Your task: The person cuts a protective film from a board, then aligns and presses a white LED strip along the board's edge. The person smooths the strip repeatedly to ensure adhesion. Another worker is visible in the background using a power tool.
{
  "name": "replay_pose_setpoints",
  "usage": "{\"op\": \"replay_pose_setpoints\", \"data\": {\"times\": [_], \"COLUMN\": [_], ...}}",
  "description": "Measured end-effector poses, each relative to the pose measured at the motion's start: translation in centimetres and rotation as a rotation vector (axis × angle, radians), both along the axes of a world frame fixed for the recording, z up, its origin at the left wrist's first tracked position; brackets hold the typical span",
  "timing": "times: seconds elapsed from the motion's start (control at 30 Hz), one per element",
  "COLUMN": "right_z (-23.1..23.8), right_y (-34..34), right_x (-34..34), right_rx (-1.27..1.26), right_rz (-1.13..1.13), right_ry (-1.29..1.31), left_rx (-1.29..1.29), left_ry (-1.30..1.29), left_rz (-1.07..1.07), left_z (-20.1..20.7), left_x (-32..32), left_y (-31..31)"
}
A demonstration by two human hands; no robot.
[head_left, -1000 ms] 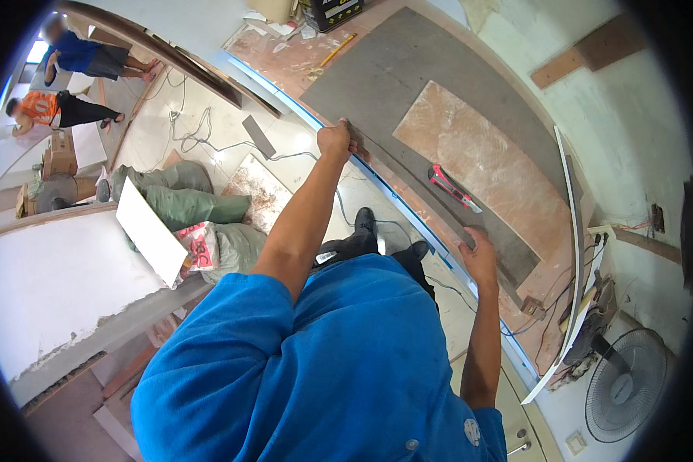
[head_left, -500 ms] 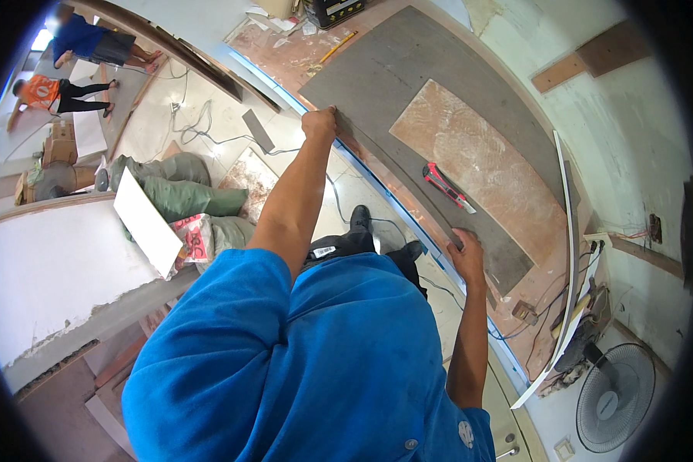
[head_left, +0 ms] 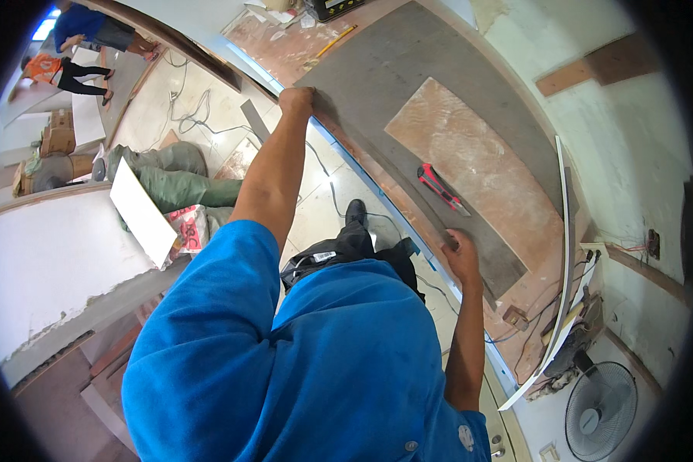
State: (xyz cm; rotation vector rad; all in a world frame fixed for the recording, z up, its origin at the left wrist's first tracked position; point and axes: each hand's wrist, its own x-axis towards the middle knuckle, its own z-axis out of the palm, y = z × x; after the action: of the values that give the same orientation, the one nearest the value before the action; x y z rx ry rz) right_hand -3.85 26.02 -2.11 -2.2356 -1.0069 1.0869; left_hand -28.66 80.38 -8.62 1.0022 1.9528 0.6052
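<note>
A long, narrow dark grey strip runs along the near edge of a large grey sheet. My left hand is closed around its far left end, that arm stretched out. At the other end, my right hand pinches the strip between thumb and fingers. On the sheet lies a brown board with pale, worn-looking patches. A red and black utility knife, its blade showing, rests across the board's near edge, closest to my right hand.
A yellow pencil lies at the worktop's far left. Long white trim leans along its right side, near a fan. Cables cross the tiled floor, beside stuffed sacks and a white panel. Two people stand at upper left.
My left hand has moved away and to the left, with its end of the strip. My right hand stays pinched on the other end. The view has shifted slightly.
</note>
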Motion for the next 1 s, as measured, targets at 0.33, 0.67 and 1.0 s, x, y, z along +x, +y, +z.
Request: {"op": "replay_pose_setpoints", "data": {"times": [0.33,0.67,1.0], "right_z": [-1.3,3.5,4.7], "right_y": [-1.6,-1.7,-0.6], "right_x": [1.8,5.0,4.3], "right_rx": [0.016,-0.172,-0.063], "right_rz": [0.021,-0.015,-0.038], "right_ry": [0.094,0.623,0.457], "left_rx": [0.005,0.157,0.120], "left_ry": [-0.320,-0.999,-0.405], "left_rz": [-0.091,-0.194,-0.647], "left_z": [3.6,6.3,3.9], "left_x": [-0.7,-3.2,1.6], "left_y": [-0.3,-1.1,-15.1]}}
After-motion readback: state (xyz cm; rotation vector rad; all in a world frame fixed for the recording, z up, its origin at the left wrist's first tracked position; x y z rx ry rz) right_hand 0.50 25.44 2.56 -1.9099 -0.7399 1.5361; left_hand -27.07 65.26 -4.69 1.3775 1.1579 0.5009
